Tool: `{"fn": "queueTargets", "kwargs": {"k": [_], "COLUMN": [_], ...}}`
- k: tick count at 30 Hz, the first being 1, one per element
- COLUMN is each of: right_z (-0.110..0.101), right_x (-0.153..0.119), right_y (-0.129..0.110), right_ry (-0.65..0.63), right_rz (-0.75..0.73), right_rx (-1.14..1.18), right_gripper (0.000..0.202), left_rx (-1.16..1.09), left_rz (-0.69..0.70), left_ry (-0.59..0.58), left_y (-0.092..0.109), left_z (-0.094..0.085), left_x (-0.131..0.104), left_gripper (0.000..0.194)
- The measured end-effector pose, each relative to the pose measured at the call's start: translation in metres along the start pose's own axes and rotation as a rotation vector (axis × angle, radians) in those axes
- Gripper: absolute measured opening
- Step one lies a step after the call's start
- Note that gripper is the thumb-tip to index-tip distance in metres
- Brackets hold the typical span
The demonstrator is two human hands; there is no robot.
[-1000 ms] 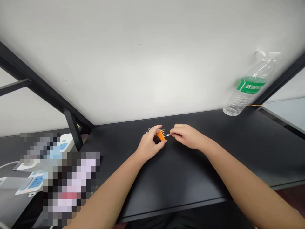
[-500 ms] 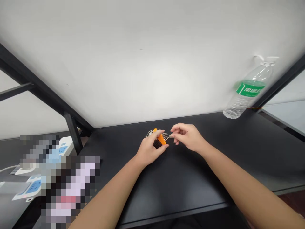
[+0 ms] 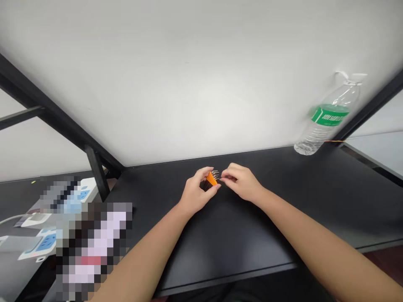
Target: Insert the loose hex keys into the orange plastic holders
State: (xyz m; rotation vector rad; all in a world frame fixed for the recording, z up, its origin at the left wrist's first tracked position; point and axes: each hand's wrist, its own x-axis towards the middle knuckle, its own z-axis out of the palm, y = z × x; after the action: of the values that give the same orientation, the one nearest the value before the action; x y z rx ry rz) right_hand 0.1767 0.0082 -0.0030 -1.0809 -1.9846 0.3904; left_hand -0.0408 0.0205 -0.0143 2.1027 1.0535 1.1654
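Note:
My left hand grips the orange holder of a hex key set, with thumb and fingers closed around its two ends. Several thin metal hex keys stick out of the holder on the right, their tips close to my right hand. Thumb and fingers of my right hand are pinched together at the end of one key, which they mostly cover. The part of the set behind my left fingers is largely hidden. Both hands are above the black tabletop.
A clear plastic bottle with a green label stands at the back right, against the white wall. On the left, past a black metal frame, lie white power strips with blue sockets. Blurred-out items lie near my left forearm.
My left hand has turned the orange holder slightly, so less of its left-hand keys shows. My right hand has moved a little left, closer to the holder, still pinching.

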Motion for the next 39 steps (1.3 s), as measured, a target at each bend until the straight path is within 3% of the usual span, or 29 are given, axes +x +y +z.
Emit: {"fn": "queueTargets", "kwargs": {"k": [3, 7, 10, 15, 26, 33, 39], "right_z": [-0.005, -0.011, -0.013, -0.015, -0.018, -0.026, -0.024], "right_x": [0.001, 0.002, 0.002, 0.004, 0.005, 0.006, 0.006], "right_y": [0.017, 0.039, 0.046, 0.041, 0.027, 0.026, 0.021], "right_ry": [-0.012, -0.186, -0.278, -0.301, -0.367, -0.406, -0.415], "right_rz": [0.145, 0.297, 0.332, 0.337, 0.407, 0.495, 0.461], "right_rx": [-0.119, -0.228, -0.223, -0.274, -0.365, -0.230, -0.329], "right_gripper": [0.007, 0.011, 0.016, 0.018, 0.016, 0.022, 0.015], "left_rx": [0.038, 0.054, 0.061, 0.066, 0.074, 0.083, 0.090], "left_rz": [-0.006, -0.022, -0.043, -0.064, -0.032, -0.041, -0.092], "left_ry": [-0.006, -0.046, -0.070, -0.070, -0.082, -0.086, -0.086], "left_y": [0.000, -0.001, 0.000, 0.001, 0.000, -0.001, 0.002], "left_z": [0.000, 0.000, 0.001, 0.002, 0.002, 0.002, 0.001], "left_x": [0.000, 0.000, 0.000, -0.002, -0.001, -0.001, -0.001], "left_gripper": [0.051, 0.050, 0.056, 0.065, 0.055, 0.056, 0.070]}}
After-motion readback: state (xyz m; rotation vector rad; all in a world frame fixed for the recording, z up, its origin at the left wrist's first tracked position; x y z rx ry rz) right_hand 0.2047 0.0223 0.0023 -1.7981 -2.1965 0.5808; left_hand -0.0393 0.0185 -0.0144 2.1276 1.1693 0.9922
